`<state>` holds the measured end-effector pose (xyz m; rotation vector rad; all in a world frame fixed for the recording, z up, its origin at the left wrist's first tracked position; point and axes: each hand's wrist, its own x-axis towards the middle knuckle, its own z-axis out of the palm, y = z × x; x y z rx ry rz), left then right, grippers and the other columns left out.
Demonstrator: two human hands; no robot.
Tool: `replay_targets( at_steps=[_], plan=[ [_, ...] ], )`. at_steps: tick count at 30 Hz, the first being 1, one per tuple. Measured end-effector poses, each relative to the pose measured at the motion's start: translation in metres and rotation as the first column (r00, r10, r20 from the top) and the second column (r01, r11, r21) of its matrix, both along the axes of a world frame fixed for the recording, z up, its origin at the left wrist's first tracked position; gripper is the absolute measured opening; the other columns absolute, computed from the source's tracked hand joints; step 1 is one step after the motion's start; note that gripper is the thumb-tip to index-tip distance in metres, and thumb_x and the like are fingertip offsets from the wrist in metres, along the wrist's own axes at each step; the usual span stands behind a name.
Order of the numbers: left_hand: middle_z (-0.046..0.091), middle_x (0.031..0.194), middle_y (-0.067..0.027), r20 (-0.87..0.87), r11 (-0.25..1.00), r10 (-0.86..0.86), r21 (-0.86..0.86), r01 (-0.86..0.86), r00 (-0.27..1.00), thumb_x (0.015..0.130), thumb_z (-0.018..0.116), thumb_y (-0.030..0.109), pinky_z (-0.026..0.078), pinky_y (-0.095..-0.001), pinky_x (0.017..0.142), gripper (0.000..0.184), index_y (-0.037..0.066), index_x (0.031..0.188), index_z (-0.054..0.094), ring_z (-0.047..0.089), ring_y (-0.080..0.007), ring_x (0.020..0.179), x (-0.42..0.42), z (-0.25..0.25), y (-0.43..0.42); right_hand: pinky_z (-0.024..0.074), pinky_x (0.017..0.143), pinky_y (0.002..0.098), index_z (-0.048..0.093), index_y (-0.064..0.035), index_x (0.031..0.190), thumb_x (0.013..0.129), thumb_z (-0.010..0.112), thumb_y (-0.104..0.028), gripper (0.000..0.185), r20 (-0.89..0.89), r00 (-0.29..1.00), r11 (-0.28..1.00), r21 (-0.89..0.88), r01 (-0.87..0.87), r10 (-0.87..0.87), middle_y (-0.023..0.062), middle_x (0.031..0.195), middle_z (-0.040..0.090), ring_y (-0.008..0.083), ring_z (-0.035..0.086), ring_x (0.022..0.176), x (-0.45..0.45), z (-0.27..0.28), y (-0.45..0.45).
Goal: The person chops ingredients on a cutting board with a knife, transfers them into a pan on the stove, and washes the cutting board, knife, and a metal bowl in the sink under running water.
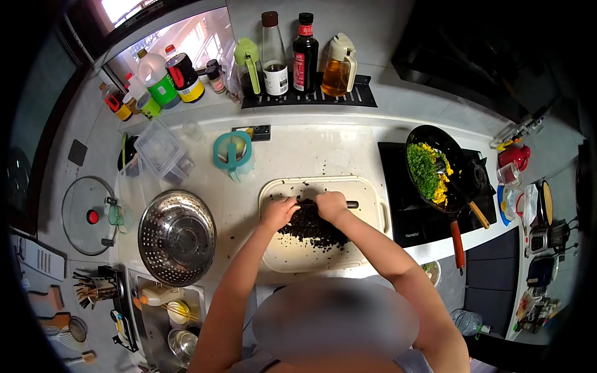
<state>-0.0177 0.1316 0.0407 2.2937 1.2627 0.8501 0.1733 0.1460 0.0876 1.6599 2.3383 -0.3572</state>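
Observation:
A cream cutting board [273, 258] lies on the counter, with finely chopped dark pieces [311, 230] heaped at its middle and crumbs scattered around. Across the top of the heap is a knife [352, 204], its dark handle end showing to the right. My right hand [331, 205] is closed round the knife near its handle. My left hand [281, 212] has its fingers pressed together at the knife's other end, over the upper left of the heap. Most of the blade is hidden by my hands and the dark pieces.
Left of the board stand a steel colander [177, 238] and a teal-lidded jug [234, 155]. A pan [429, 168] with chopped greens and yellow egg sits on the black stove [404, 227] at right. Bottles [305, 59] stand on a black rack behind. A sink [168, 336] is at lower left.

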Motion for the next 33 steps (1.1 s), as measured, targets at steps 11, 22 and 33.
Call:
replay_targets(
  at_steps=[11,22,33],
  plan=[
    [0.059,0.073,-0.0132,-0.095,0.998,-0.019,0.063,0.025,0.995,0.082,0.057,0.018,0.047,-0.0415,0.061,0.012,0.006,0.084,0.056,0.058,-0.0322,0.069,0.009,0.005,-0.005,0.0510,0.064,0.0385,0.066,-0.0114,0.084,0.074,0.057,-0.018,0.015,-0.071,0.997,0.997,0.072,-0.028,0.033,0.0106,0.076,0.065,0.0275,0.064,0.071,0.015,-0.012,-0.005],
    [0.058,0.072,-0.0116,-0.317,0.996,-0.056,0.052,0.077,0.947,0.073,0.056,0.005,0.047,-0.0394,0.061,0.007,0.005,0.079,0.052,0.059,-0.0296,0.070,0.040,0.024,-0.015,0.0501,0.064,0.0402,0.065,-0.0144,0.085,0.071,0.062,-0.028,0.020,-0.305,0.951,0.990,0.144,-0.008,0.052,0.0083,0.072,0.064,0.0285,0.062,0.070,0.051,-0.026,-0.024],
    [0.059,0.075,-0.0120,-0.061,0.996,-0.071,-0.062,0.067,0.996,0.080,0.059,0.018,0.046,-0.0416,0.062,0.015,0.005,0.079,0.051,0.058,-0.0321,0.072,-0.004,0.002,-0.016,0.0508,0.065,0.0389,0.064,-0.0104,0.077,0.073,0.057,-0.020,0.013,-0.020,0.997,0.996,0.041,0.075,-0.074,0.0110,0.078,0.065,0.0269,0.064,0.073,-0.007,0.006,-0.031]
  ],
)
